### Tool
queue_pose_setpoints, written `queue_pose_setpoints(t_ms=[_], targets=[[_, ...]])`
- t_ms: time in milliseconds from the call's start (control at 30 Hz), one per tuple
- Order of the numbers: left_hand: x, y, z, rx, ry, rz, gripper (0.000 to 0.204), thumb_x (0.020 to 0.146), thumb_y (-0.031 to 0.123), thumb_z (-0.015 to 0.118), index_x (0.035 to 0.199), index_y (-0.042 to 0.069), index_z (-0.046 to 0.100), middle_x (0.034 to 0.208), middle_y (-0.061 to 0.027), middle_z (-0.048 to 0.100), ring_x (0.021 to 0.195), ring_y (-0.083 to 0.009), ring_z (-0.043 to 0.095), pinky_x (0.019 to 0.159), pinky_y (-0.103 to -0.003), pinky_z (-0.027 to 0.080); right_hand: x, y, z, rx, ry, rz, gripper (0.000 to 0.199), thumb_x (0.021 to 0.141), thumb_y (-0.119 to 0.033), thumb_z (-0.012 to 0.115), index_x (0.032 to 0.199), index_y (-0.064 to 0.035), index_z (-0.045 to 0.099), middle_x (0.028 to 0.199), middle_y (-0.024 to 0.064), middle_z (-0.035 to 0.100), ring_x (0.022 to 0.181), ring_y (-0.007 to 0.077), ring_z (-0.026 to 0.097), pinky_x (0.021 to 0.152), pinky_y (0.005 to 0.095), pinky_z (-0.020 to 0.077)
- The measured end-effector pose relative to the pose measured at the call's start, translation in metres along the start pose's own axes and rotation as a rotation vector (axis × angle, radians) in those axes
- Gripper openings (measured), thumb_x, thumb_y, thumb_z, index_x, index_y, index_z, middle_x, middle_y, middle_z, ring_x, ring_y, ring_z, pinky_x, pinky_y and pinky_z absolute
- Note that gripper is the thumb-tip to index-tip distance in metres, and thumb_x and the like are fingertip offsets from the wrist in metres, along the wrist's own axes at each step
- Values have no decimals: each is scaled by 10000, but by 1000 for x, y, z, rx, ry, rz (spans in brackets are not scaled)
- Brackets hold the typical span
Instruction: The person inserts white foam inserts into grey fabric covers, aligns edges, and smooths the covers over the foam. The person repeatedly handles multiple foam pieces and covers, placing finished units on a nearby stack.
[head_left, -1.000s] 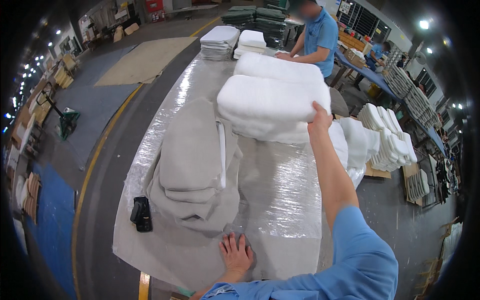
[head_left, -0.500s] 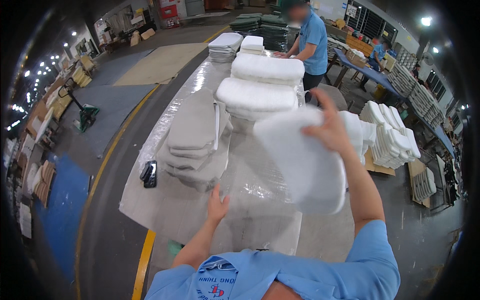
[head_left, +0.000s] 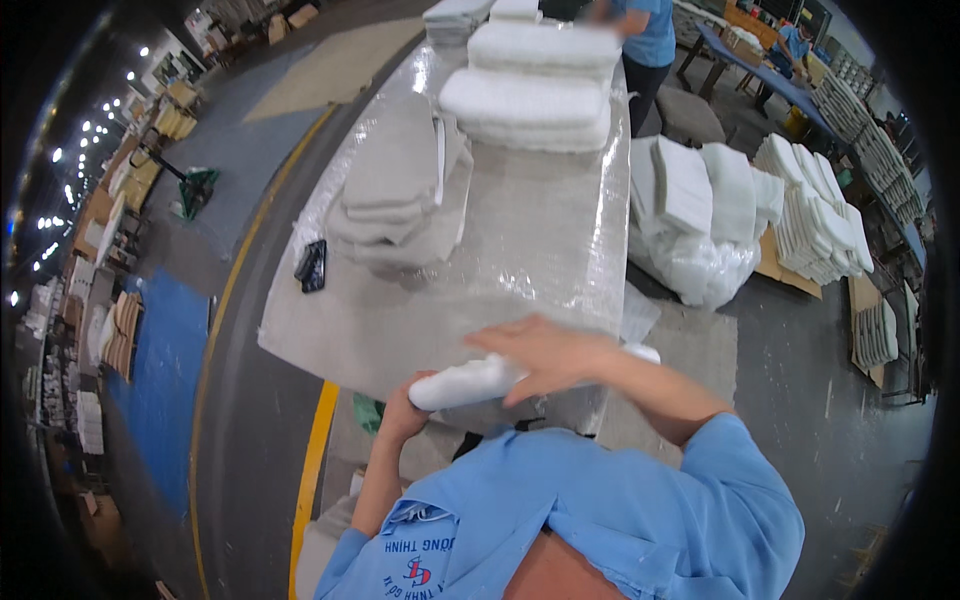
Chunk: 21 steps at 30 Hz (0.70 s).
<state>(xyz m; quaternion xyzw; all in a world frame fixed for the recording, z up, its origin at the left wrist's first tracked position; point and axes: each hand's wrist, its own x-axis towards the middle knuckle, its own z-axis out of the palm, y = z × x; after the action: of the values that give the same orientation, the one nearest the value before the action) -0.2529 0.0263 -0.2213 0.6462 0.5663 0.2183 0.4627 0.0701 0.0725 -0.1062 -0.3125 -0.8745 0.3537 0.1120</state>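
White foam pad held at the near bench edge.

Left hand (head_left: pixel 405 408) grips the pad (head_left: pixel 470 382) from below; right hand (head_left: pixel 545 352) lies flat on top. Grey stacked pieces (head_left: pixel 400 195) and white stacks (head_left: pixel 535 95) occupy the plastic-wrapped bench (head_left: pixel 540 240); a black phone (head_left: pixel 311 266) sits near its left edge.

White foam pad (head_left: pixel 470 382), grey fabric stack (head_left: pixel 400 190) (plain), blue sleeve (head_left: pixel 740 480)

Bright lamps glow far left of the table (head_left: pixel 520 250). Its plastic cover shines. Hands near it look blurry. Picture edges bend and go dark.
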Motion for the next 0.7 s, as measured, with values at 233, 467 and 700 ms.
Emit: queue_pose_setpoints(t_ms=[233,467,700], targets=[[-10,-19,18,-122,98,51,576,759,-129,695,1295,81,690,1292,-100,728,1225,-226,664,1084,-336,480,-180,52,-27,-66,-81,683,1090,677,-236,931,1618,-115,394,1553,177,531,1443,358,492,1172,434,409],[-6,-14,3,-33,71,87,548,794,-113,685,1313,60,685,1304,-109,725,1236,-232,668,1073,-333,491,-207,64,65,154,547,699,671,701,-64,900,1328,-111,665,1285,142,716,1158,375,689,981,435,551],[-26,2,-17,209,-11,-109,573,841,0,740,1400,36,617,1393,-197,668,1303,-350,636,1114,-387,485,-206,35,92,94,661,606,575,717,-32,882,1255,-83,686,1207,151,734,1112,396,697,951,440,566]])
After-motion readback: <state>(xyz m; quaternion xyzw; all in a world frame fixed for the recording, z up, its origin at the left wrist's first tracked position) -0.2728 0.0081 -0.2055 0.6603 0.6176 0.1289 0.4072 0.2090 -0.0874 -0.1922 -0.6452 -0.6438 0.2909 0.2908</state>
